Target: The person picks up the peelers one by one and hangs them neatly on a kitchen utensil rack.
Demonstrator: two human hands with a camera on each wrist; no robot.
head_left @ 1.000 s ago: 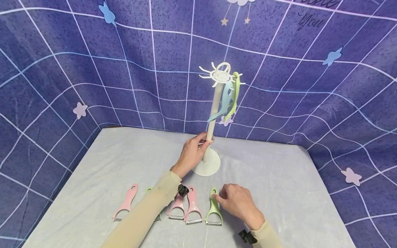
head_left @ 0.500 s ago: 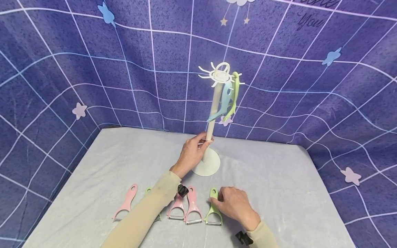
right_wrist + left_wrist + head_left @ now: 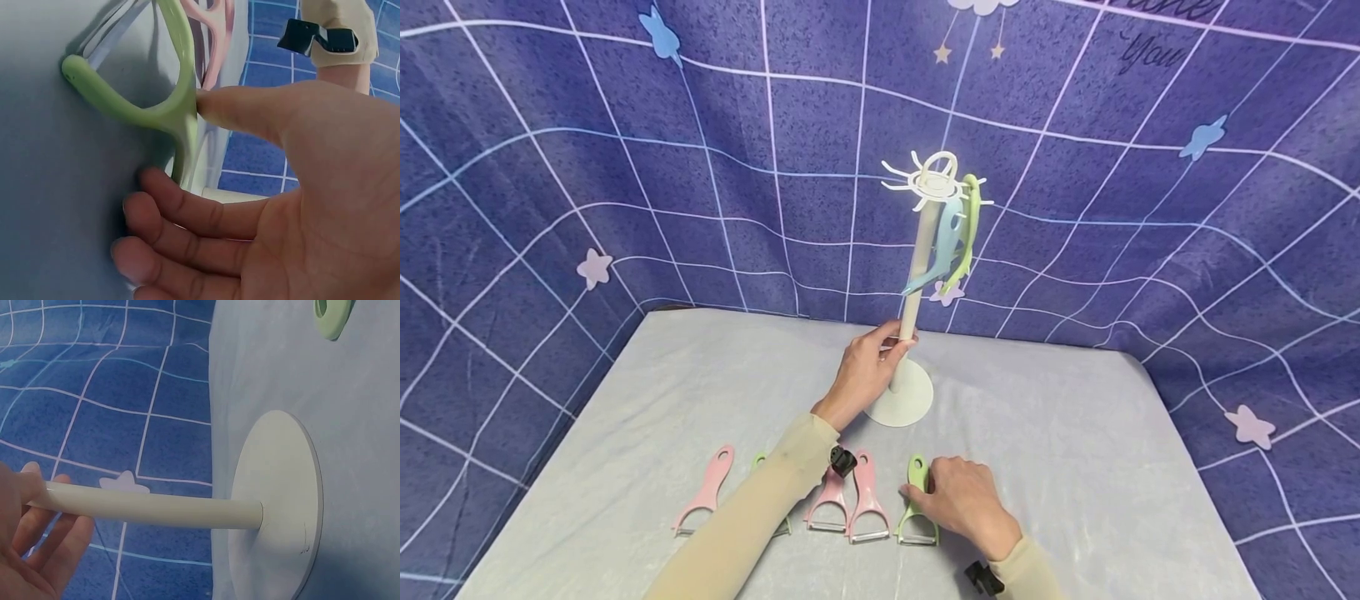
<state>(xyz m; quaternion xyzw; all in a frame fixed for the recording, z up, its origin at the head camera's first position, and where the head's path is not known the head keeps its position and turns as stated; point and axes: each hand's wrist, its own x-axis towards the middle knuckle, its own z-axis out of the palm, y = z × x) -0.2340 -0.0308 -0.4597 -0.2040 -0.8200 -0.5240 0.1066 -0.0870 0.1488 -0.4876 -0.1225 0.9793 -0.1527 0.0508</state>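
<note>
My left hand point(image 3: 867, 371) holds the lower pole of a white hook stand point(image 3: 901, 402), thumb and fingers round it, just above the round base point(image 3: 275, 456). From the hooks hang a blue peeler point(image 3: 946, 242) and a green one point(image 3: 973, 221). Near the table's front, my right hand point(image 3: 966, 500) is at another green peeler point(image 3: 917, 472) lying on the cloth, its blade end toward me. In the right wrist view the thumb lies against that peeler's neck point(image 3: 184, 115), while the loosely bent fingers point(image 3: 187, 206) are beside the handle.
Left of the right hand lie two pink peelers point(image 3: 865, 483) close together. Farther left, a green peeler point(image 3: 760, 458) is mostly covered by the left sleeve point(image 3: 752, 517), beyond it another pink peeler point(image 3: 709, 483). A purple grid-patterned curtain point(image 3: 775, 208) surrounds the table.
My right hand has moved a little left and toward me, its thumb sliding across over the green peeler on the table. The left hand and the stand stay put.
</note>
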